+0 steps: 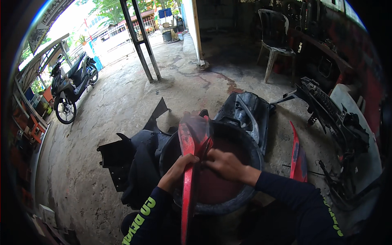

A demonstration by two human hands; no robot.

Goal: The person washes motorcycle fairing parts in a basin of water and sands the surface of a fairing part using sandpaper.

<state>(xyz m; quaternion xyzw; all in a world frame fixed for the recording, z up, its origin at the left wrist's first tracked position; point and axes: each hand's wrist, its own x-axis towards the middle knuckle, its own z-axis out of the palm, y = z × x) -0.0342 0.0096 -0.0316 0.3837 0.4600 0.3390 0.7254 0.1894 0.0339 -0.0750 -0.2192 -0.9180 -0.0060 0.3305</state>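
Note:
A long red body panel [188,143], scuffed grey near its upper end, stands over a wide black tub [255,155] of reddish-brown liquid [220,188]. My left hand [179,169] is wrapped round the panel's narrow middle. My right hand [224,163] is closed against the panel's right edge, just above the liquid; whatever its curled fingertips hold, if anything, is hidden.
Black fairing pieces [139,163] lie left of the tub, another [241,114] behind it. A loose red panel [298,159] and black parts [343,126] are on the right. A scooter [73,85], metal posts [143,49] and a plastic chair [273,45] stand farther back.

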